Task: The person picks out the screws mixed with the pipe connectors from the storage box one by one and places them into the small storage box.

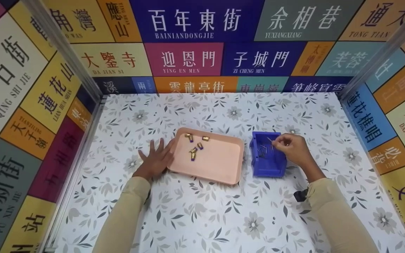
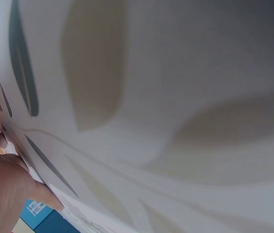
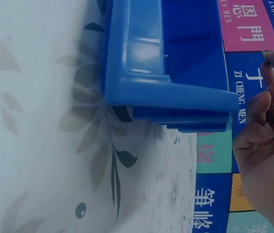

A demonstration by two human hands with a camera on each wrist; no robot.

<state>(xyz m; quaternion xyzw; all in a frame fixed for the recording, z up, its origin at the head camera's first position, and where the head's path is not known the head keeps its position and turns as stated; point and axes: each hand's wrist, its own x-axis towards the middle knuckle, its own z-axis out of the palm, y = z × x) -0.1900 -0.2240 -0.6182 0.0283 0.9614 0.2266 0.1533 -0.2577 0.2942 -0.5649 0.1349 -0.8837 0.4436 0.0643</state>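
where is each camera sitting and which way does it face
Head: above, facing forward and down at the table; both sleeved arms, left hand flat beside the pink tray, right hand pinching a thin pin over the blue bin.
Left wrist: close over the tabletop; part of that hand shows.
Right wrist: low, facing the bin's outer wall; curled fingers.
Shared: bin in head and right wrist.
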